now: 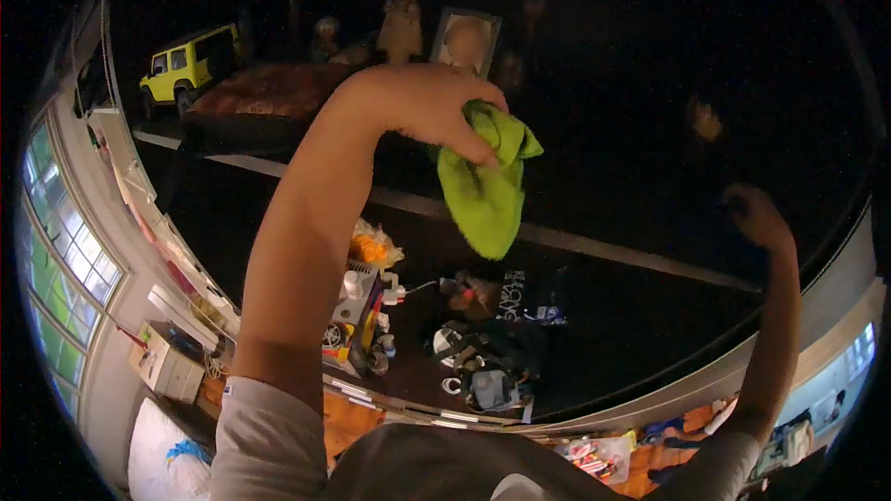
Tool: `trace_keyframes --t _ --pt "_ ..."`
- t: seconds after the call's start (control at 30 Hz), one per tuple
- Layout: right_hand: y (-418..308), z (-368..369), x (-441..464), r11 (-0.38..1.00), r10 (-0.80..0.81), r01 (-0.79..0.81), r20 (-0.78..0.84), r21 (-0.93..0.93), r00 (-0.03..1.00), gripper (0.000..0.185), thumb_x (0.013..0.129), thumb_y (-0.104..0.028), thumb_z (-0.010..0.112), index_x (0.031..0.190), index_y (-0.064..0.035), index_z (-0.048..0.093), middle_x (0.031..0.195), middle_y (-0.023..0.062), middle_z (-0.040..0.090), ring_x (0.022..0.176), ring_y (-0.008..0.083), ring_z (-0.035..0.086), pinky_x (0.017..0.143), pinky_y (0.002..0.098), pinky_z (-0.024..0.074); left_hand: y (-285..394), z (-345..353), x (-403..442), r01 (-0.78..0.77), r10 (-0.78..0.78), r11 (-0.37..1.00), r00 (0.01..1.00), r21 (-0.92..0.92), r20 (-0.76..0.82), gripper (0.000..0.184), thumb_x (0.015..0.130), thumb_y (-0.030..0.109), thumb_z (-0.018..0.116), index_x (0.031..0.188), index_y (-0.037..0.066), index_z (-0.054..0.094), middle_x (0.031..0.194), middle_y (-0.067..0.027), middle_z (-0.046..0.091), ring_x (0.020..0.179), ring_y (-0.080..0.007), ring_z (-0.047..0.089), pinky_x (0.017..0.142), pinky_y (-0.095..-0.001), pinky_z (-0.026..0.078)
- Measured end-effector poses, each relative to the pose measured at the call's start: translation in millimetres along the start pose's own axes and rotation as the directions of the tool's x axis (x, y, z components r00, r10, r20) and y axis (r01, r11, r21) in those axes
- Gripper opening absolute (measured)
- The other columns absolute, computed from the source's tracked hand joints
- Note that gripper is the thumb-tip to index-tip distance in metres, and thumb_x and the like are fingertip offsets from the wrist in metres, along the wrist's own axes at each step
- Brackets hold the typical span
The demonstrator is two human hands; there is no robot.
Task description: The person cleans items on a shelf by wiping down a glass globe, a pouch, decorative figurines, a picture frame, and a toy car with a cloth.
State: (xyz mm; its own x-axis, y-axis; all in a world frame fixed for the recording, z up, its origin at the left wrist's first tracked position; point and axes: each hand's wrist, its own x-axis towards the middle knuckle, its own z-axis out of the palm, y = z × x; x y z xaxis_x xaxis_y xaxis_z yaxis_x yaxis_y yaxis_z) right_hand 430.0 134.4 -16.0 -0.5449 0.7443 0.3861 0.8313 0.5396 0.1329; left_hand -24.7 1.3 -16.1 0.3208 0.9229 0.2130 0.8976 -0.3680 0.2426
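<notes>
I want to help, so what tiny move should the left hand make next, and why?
Perhaps gather up the loose end of the green cloth: the left hand grips its upper part, the rest dangles, and a framed picture looks close by, so the end might brush it.

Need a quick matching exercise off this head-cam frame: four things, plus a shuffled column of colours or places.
1. Cloth
2. Model car
3. Framed picture
4. Right hand

A. Yellow, in the upper left of the view
B. At the right side of the view
C. Green, gripped in the left hand
D. Top middle of the view, just above the left hand

Pairs: 1-C, 2-A, 3-D, 4-B
</notes>
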Motion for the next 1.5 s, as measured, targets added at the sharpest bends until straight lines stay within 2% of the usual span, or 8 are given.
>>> trace_keyframes --t 0.17,0.27,0.37,0.47,0.7,0.9,1.1,1.5 --pt "64.4 19.2 -20.8 0.936 0.21 -0.212 -0.038 -0.281 0.977 0.032 0.077 -0.014 0.053 0.108 -0.0054 0.055 0.104 0.0177 0.056 0.099 0.034 0.051 0.087 0.0373 0.0395 -9.4 2.0 9.3 -0.007 0.016 0.998 0.989 0.058 -0.147 0.048 0.064 0.026 0.066 0.106 0.007 0.054 0.096 -0.0122 0.06 0.086 -0.0231 0.058 0.076 -0.0323 0.045" --pt "43.2 15.9 -14.7 0.837 -0.17 -0.008 -0.275 -0.546 0.946 0.037 0.08 -0.023 0.054 0.113 -0.0066 0.051 0.112 0.0181 0.051 0.106 0.0349 0.045 0.092 0.0395 0.0353 -2.9 -5.7 12.9 -0.047 0.054 0.998 0.948 0.029 -0.315 0.044 0.066 0.027 0.066 0.104 0.006 0.055 0.091 -0.0119 0.061 0.084 -0.0227 0.058 0.075 -0.0325 0.045" --pt "-65.4 -16.6 14.3 0.993 -0.088 0.048 -0.389 -0.109 0.917 0.05 0.082 -0.034 0.053 0.124 -0.0112 0.041 0.125 0.0158 0.041 0.113 0.0318 0.041 0.096 0.0416 0.0311 -9.6 -6.7 26.1 -0.193 0.198 0.979 0.85 0.06 -0.488 0.04 0.068 0.026 0.065 0.101 0.005 0.057 0.09 -0.0121 0.062 0.081 -0.0215 0.059 0.073 -0.0319 0.046" --pt "-170.1 -19.2 35.1 0.627 -0.099 0.314 -0.327 0.713 0.94 0.07 0.078 -0.035 0.06 0.134 -0.0147 0.024 0.129 0.0187 0.036 0.116 0.0269 0.039 0.096 0.0392 0.0314 -4.3 -5.1 35.9 -0.2 0.205 0.977 0.806 0.07 -0.556 0.039 0.069 0.026 0.065 0.101 0.005 0.057 0.088 -0.0115 0.062 0.082 -0.02 0.059 0.073 -0.0314 0.046" --pt "-278.0 14.7 120.1 0.739 -0.276 0.478 -0.434 0.474 0.857 0.066 0.069 -0.017 0.062 0.128 -0.0087 0.034 0.114 0.0195 0.05 0.104 0.0302 0.051 0.088 0.0342 0.0407 -18.2 -20.9 1.9 -0.071 0.009 0.897 0.99 -0.436 -0.143 0.061 0.071 0.041 0.065 0.115 0.003 0.048 0.103 -0.0158 0.057 0.095 -0.0217 0.055 0.082 -0.0316 0.043" --pt "-285.5 -5.8 112.7 0.955 -0.19 0.145 0.158 0.259 0.969 0.066 0.068 -0.02 0.061 0.127 -0.0051 0.036 0.116 0.0166 0.049 0.11 0.0263 0.046 0.093 0.0346 0.0362 -53.0 -66.1 -60.2 0.333 -0.282 0.863 0.941 0.379 -0.187 0.071 0.066 0.05 0.064 0.115 0.002 0.048 0.11 -0.0178 0.054 0.103 -0.0282 0.052 0.086 -0.0339 0.041" --pt "-285.9 -0.2 110.3 0.906 -0.255 0.188 0.134 0.378 0.958 0.087 0.066 -0.053 0.061 0.125 0.0044 0.034 0.119 0.0218 0.046 0.11 0.0308 0.046 0.092 0.0357 0.0368 -77.2 -70.0 -168.3 0.131 -0.023 0.911 0.963 0.39 -0.27 0.079 0.055 0.047 0.074 0.116 0.003 0.048 0.115 -0.0171 0.051 0.105 -0.0292 0.05 0.089 -0.0359 0.038" --pt "-287.0 12.2 121.1 0.901 -0.135 0.175 -0.125 0.398 0.983 0.062 0.066 -0.032 0.07 0.116 -0.0023 0.049 0.105 0.0196 0.056 0.097 0.0304 0.055 0.086 0.0353 0.0416 -96.9 -41.3 -192.6 0.048 0.132 0.899 0.918 0.434 -0.375 0.061 0.063 0.024 0.071 0.117 0.006 0.048 0.121 -0.0138 0.047 0.109 -0.0319 0.046 0.093 -0.0357 0.037"
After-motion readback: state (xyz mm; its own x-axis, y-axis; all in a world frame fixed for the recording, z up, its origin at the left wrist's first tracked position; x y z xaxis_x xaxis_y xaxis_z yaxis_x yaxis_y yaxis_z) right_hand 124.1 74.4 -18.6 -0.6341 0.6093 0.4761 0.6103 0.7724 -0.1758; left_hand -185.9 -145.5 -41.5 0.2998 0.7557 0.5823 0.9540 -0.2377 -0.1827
